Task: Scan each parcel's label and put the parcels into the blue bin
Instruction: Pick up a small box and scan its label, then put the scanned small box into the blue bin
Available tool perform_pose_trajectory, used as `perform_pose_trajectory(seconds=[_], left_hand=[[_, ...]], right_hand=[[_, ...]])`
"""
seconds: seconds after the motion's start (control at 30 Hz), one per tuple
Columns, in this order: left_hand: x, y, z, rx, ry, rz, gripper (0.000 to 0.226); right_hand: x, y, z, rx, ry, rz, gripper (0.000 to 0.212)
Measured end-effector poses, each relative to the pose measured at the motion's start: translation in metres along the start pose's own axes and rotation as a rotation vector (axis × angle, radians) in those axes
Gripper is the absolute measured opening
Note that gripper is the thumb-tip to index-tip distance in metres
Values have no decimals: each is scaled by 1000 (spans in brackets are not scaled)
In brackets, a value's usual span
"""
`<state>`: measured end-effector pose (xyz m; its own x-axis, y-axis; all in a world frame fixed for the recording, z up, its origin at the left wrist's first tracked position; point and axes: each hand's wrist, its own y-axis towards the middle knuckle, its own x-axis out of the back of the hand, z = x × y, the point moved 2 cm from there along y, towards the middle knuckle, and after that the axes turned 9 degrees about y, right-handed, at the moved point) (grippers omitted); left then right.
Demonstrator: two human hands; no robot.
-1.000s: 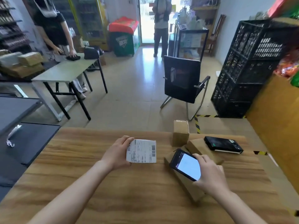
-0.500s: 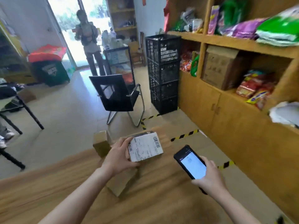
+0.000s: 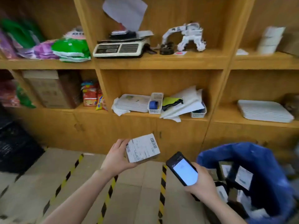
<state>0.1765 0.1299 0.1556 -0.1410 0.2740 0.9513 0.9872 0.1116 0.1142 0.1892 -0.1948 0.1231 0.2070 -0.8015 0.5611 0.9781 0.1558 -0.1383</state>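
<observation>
My left hand [image 3: 117, 157] grips a small cardboard parcel [image 3: 142, 148] with a white barcode label facing up, held in the air above the floor. My right hand [image 3: 202, 185] holds a black handheld scanner [image 3: 182, 169] with a lit screen, just right of the parcel. The blue bin [image 3: 265, 159], lined with a blue bag, stands at the lower right, right of the scanner. Several labelled parcels [image 3: 242, 177] lie inside it.
A wooden shelf unit [image 3: 161, 62] with cupboard doors fills the view ahead, holding a weighing scale [image 3: 119, 48], bags, papers and small baskets. Black crates [image 3: 14, 147] stand at the left. Yellow-black tape [image 3: 162, 188] marks the floor below my hands.
My view has swung right, from the wooden table to the shelves and the blue bin. My left hand has carried the parcel off the table, and my right hand still holds the scanner.
</observation>
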Motion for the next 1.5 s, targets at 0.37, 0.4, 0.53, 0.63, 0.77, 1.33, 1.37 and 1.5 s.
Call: perform_pose_trajectory(seconds=[0.37,0.4,0.53,0.63,0.77,1.33,1.37,1.5], left_hand=[[-182,177,-226,-517,-151,364,106],[-199,190,-241,-534,-152,400,106],[-257,232,-287,-549,-110,491,104],[-311,256,-310,-513,-90,562,100],[-386,274,-337,-474,-87,673,97],[-610,295,-384,-368,42,922,109],[-611,294,-383,-393,89,950,110],[-596,297,-384,-425,127,970,99]], right_hand=[[133,20,-154,-450,73,-377,84],[143,27,-165,-481,73,-401,80],[174,56,-200,-694,74,-406,83],[180,78,-230,-796,146,-463,83],[177,105,-277,-901,201,-481,78],[127,174,-422,-1149,277,-565,90],[128,176,-421,-1145,281,-552,90],[141,181,-409,-1120,282,-506,90]])
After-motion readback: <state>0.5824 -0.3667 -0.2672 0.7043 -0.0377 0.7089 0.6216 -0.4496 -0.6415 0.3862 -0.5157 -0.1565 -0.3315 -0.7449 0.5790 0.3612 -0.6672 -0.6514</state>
